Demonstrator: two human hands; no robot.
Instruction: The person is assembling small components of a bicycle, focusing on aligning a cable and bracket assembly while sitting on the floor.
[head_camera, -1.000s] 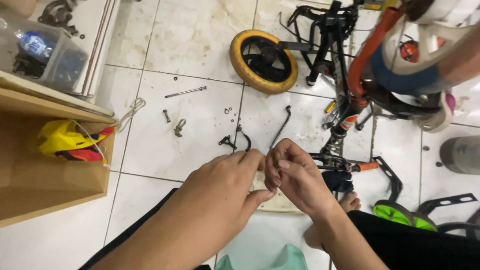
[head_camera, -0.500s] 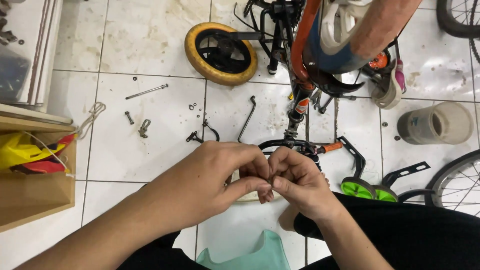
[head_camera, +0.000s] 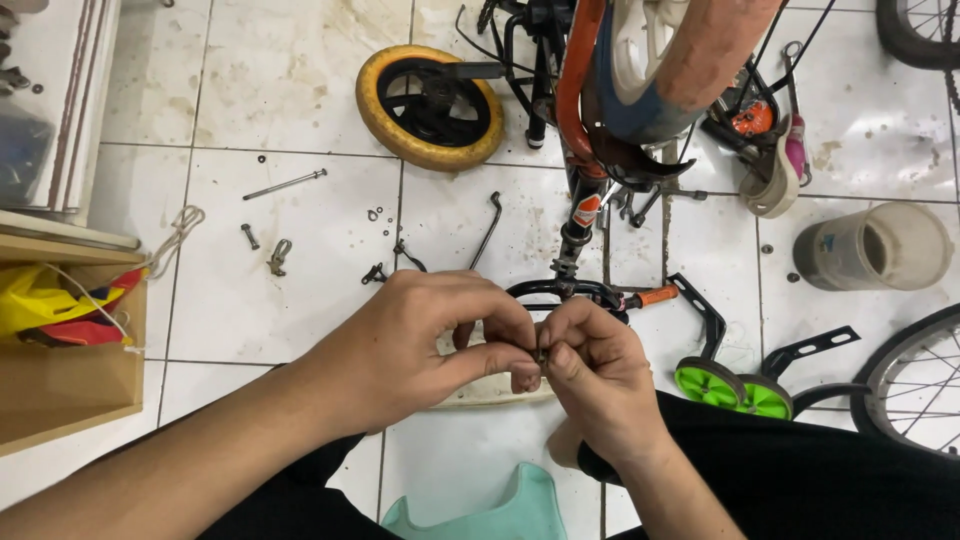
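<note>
1. As it stands upturned just right of the yellow wheel (head_camera: 430, 108), the bicycle (head_camera: 600, 90) is the largest thing we log. Its orange frame carries a small orange-and-white sticker (head_camera: 585, 210), below and right of the yellow wheel.
2. Wooden box (head_camera: 70, 385): far left of the yellow wheel and lower. A crumpled yellow and red bag (head_camera: 50, 305) lies in it.
3. Grey tub (head_camera: 875, 248): on its side, well right of the yellow wheel, mouth facing right. We note a small blue label patch (head_camera: 828, 243) on its wall, too small to make out.
4. Green training wheels (head_camera: 730, 388): on black brackets, below and right of the yellow wheel.
5. Left hand (head_camera: 420, 345) and right hand (head_camera: 590, 385): met well below the yellow wheel, fingertips pressed together.
6. Small dark part (head_camera: 541, 355): pinched between the thumbs and forefingers of both hands, mostly hidden. We cannot tell its kind.
7. Step in hand, by our judgement: fine finger work on that part, one hand steadying and the other working it. We judge that carrying on calls for a firm pinch and small, careful twists, since a slip would drop it among the loose bolts (head_camera: 285, 184) lying below and left of the yellow wheel.
</note>
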